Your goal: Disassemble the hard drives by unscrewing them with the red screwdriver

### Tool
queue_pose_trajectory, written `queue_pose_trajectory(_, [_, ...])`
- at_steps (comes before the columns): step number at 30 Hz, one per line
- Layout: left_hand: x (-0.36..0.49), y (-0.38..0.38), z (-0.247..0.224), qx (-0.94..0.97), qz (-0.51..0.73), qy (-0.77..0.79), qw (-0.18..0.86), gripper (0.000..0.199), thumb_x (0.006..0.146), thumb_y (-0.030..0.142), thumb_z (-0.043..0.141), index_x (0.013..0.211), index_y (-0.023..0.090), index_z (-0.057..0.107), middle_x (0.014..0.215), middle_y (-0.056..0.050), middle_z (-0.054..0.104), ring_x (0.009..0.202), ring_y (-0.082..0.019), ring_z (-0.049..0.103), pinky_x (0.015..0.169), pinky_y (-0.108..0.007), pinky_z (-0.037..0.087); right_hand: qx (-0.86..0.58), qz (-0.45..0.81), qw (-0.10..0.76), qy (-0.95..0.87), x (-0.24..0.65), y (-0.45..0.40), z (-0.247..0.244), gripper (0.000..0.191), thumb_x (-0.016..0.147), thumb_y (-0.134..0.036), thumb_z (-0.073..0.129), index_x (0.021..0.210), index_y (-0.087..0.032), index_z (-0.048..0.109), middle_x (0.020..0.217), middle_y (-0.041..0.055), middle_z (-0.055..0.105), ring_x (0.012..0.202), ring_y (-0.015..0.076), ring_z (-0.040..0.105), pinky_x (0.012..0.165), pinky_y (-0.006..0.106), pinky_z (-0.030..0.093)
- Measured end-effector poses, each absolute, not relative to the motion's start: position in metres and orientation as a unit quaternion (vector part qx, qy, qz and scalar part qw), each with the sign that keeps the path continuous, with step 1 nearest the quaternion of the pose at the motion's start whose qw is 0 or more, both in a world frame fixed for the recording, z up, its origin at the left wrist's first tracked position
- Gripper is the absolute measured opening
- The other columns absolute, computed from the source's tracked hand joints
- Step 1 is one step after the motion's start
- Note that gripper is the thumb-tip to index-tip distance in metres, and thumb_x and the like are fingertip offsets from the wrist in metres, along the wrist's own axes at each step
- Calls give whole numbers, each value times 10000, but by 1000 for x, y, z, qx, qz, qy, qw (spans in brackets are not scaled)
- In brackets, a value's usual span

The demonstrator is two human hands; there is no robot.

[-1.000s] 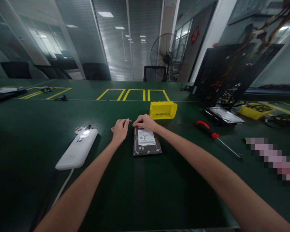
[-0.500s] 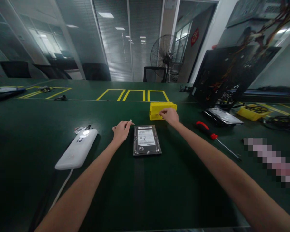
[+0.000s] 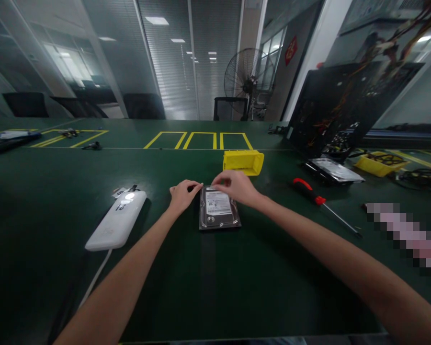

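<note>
A hard drive (image 3: pixel 221 213) with a white label lies flat on the dark green table in front of me. At its far left corner is my left hand (image 3: pixel 184 195), thumb and forefinger pinched together. My right hand (image 3: pixel 239 187) reaches over the drive's far edge and covers part of it, its fingertips in a pinch too. Whatever either pinch holds is too small or hidden to name. Just beyond my right hand, a yellow plastic bin (image 3: pixel 252 165) rests on its side with its opening toward me.
To the right lie a red-and-black screwdriver (image 3: pixel 314 195), another drive (image 3: pixel 335 171), a yellow bin with cables (image 3: pixel 380 164) and a black computer case (image 3: pixel 345 105). A white power bank (image 3: pixel 118 220) with a cable sits left. Yellow tape outlines (image 3: pixel 201 133) mark the table's far side.
My right hand has moved from the yellow bin toward me and left, to the drive's far edge. My left hand's fingers have closed from stretched out to a pinch at the drive's corner.
</note>
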State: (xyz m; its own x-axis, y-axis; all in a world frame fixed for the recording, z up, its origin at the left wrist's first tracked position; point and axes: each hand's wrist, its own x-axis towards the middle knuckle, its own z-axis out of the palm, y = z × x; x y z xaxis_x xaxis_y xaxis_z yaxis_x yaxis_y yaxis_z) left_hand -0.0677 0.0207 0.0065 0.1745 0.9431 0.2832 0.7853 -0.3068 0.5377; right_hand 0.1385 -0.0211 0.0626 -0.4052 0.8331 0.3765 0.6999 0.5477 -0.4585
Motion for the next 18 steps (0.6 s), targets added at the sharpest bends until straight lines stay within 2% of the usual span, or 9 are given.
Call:
queue_pose_trajectory(3, [-68, 19, 8, 762, 288, 564, 133, 307, 886, 449, 456, 938, 254, 688, 1058, -26, 679, 1034, -243, 571, 921, -442, 347, -348, 163, 234, -893, 115, -52, 63, 227, 823, -362, 607, 902, -170, 701, 1003, 57, 620, 914, 164, 554, 776, 316, 444])
queue_pose_trajectory(5, [-67, 17, 9, 768, 282, 559, 131, 334, 888, 469, 439, 950, 258, 691, 1074, -32, 677, 1035, -249, 570, 914, -448, 348, -318, 156, 220, -909, 108, -64, 60, 256, 837, -385, 586, 888, -164, 703, 959, 57, 618, 916, 172, 540, 804, 332, 423])
queue_pose_trajectory(13, [-64, 19, 6, 759, 288, 571, 124, 401, 922, 449, 365, 895, 231, 701, 1054, -36, 689, 1037, -232, 578, 923, -403, 357, -327, 91, 231, -912, 107, -78, 50, 332, 820, -495, 568, 820, -192, 704, 892, 32, 643, 861, 173, 542, 790, 343, 355])
queue_pose_trajectory(18, [-64, 19, 5, 760, 295, 566, 122, 424, 930, 438, 346, 893, 215, 704, 1032, -42, 692, 1025, -226, 586, 932, -394, 356, -332, 106, 244, -905, 102, -82, 43, 294, 821, -458, 588, 837, -191, 711, 900, 21, 652, 868, 166, 552, 780, 331, 367])
